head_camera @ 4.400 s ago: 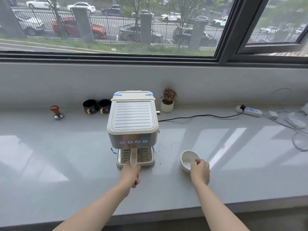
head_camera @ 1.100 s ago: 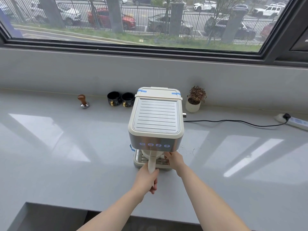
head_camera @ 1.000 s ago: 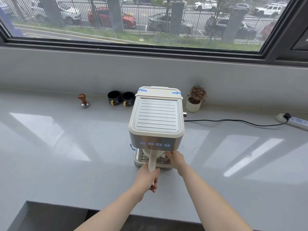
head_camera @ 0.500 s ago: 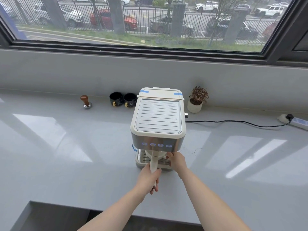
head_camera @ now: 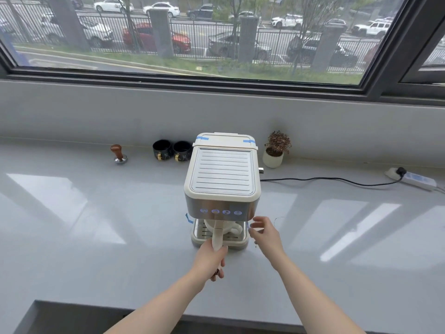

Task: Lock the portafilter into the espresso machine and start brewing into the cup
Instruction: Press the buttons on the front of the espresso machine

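A cream and steel espresso machine [head_camera: 222,179] stands in the middle of the grey counter, with lit blue buttons on its front panel. The portafilter [head_camera: 217,236] sits under the machine's head, its cream handle pointing straight toward me. My left hand [head_camera: 211,260] is wrapped around that handle. A white cup [head_camera: 225,228] rests on the drip tray [head_camera: 240,241] below the portafilter, its handle turned right. My right hand [head_camera: 263,233] hovers just right of the tray, fingers spread and holding nothing.
Two black cups [head_camera: 172,150] and a wooden-handled tamper [head_camera: 118,153] stand at the back left. A small potted plant [head_camera: 275,150] sits back right. A black cord [head_camera: 325,180] runs to a power strip [head_camera: 414,179]. The counter's front edge [head_camera: 240,319] lies below my arms.
My right hand carried the cup from the counter onto the drip tray, let go of it, and has now drawn back to the right, open. My left hand kept hold of the portafilter handle.
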`<state>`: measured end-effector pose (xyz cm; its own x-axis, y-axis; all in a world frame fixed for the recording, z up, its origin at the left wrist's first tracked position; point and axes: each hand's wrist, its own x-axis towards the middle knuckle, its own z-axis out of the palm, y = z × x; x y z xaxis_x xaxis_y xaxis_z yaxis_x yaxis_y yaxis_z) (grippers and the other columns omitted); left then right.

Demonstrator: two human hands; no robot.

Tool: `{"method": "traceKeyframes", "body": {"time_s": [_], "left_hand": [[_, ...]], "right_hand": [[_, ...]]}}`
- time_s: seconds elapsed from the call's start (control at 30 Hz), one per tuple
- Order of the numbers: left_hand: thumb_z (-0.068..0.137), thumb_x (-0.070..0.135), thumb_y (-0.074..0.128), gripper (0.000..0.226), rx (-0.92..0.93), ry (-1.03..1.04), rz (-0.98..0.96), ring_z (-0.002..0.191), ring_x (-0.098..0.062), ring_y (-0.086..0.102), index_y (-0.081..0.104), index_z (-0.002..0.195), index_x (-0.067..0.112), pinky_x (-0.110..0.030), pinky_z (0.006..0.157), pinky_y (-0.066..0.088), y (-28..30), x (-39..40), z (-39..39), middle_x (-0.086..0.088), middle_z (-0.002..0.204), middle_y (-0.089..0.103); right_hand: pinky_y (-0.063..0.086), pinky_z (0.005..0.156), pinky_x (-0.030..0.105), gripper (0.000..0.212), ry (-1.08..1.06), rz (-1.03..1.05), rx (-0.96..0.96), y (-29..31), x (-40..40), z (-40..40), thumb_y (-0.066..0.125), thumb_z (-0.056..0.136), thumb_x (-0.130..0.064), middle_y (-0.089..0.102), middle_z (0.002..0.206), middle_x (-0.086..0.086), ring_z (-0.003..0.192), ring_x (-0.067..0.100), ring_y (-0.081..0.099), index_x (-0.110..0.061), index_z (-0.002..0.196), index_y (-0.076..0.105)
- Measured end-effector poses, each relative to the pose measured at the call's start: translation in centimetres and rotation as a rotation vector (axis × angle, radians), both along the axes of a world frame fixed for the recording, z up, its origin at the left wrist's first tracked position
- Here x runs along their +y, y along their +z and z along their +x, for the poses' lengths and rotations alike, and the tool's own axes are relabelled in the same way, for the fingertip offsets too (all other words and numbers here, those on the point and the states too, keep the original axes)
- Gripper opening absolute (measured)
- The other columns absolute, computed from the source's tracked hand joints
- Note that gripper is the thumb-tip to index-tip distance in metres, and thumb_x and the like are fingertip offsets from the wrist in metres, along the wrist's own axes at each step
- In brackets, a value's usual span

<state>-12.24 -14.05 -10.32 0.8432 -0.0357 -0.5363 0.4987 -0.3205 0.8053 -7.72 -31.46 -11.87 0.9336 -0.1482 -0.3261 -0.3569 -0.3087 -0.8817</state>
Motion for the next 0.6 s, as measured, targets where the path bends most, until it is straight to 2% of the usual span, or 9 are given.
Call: {"method": "traceKeyframes", "body": {"time_s": [0.1,0.17,0.23,0.3,0.37,0.43,0.5,0.6], "left_hand": [[0.088,0.022,0.053,0.022,0.035,0.025,-0.047,0.044,-0.022,0.058,0.044,0.105,0.012,-0.027,0.043,0.043,0.5,0.5,0.1,-0.008,0.078,0.057],[0.086,0.027,0.059,0.037,0.010,0.072,-0.023,0.060,-0.025,0.065,0.040,0.116,0.013,-0.032,0.052,0.050,0.9,1.2,0.5,-0.004,0.088,0.060],[0.085,0.033,0.065,0.061,-0.076,0.086,0.025,0.078,-0.026,0.067,0.026,0.130,0.018,-0.034,0.058,0.053,1.5,2.2,1.0,0.001,0.096,0.059],[0.083,0.030,0.069,0.084,-0.166,0.127,-0.013,0.079,-0.027,0.068,0.008,0.139,0.029,-0.037,0.060,0.057,2.3,3.3,1.8,0.003,0.102,0.054],[0.079,0.027,0.074,0.100,-0.287,0.177,0.028,0.085,-0.027,0.067,-0.003,0.141,0.035,-0.044,0.070,0.059,3.1,4.5,2.7,0.000,0.117,0.049],[0.076,0.029,0.077,0.106,-0.422,0.166,0.129,0.090,-0.024,0.067,-0.006,0.141,0.038,-0.044,0.078,0.056,3.9,5.3,3.5,-0.004,0.132,0.042],[0.075,0.032,0.077,0.106,-0.552,0.070,0.284,0.094,-0.025,0.067,-0.006,0.140,0.039,-0.041,0.075,0.054,4.6,5.5,3.8,-0.001,0.140,0.036],[0.075,0.028,0.075,0.106,-0.645,-0.100,0.528,0.089,-0.032,0.067,-0.009,0.139,0.041,-0.037,0.064,0.051,5.3,5.4,4.0,-0.001,0.141,0.031]], "right_hand": [[0.047,0.073,0.021,0.052,0.028,-0.029,-0.131,1.8,-0.4,-0.3,0.067,0.082,-0.015,0.059,0.120,0.000,0.091,0.009,0.060,-0.021,0.129,0.044],[0.043,0.078,0.017,0.067,0.069,-0.071,-0.246,2.6,-0.2,-0.5,0.071,0.080,-0.018,0.054,0.125,-0.005,0.102,0.008,0.057,-0.024,0.137,0.036],[0.041,0.084,0.010,0.080,0.095,-0.107,-0.369,3.4,0.3,-0.8,0.075,0.077,-0.022,0.048,0.128,-0.015,0.112,0.004,0.052,-0.035,0.140,0.027],[0.036,0.087,0.001,0.089,0.102,-0.123,-0.485,4.3,1.0,-1.0,0.078,0.074,-0.024,0.040,0.129,-0.028,0.116,-0.005,0.045,-0.047,0.137,0.019],[0.035,0.089,0.002,0.091,0.093,-0.155,-0.573,5.1,1.8,-1.1,0.078,0.073,-0.026,0.034,0.131,-0.036,0.117,-0.005,0.043,-0.050,0.135,0.016],[0.038,0.094,0.010,0.092,0.080,-0.200,-0.606,5.5,2.6,-0.9,0.078,0.073,-0.028,0.035,0.137,-0.027,0.122,0.005,0.042,-0.044,0.139,0.017],[0.038,0.103,0.023,0.095,0.075,-0.248,-0.621,5.4,3.2,-0.8,0.078,0.072,-0.028,0.033,0.147,-0.009,0.133,0.012,0.035,-0.037,0.143,0.015],[0.032,0.103,0.022,0.097,0.066,-0.301,-0.613,5.2,4.2,-0.6,0.078,0.072,-0.031,0.027,0.151,-0.001,0.138,0.013,0.028,-0.039,0.143,0.012]]}}
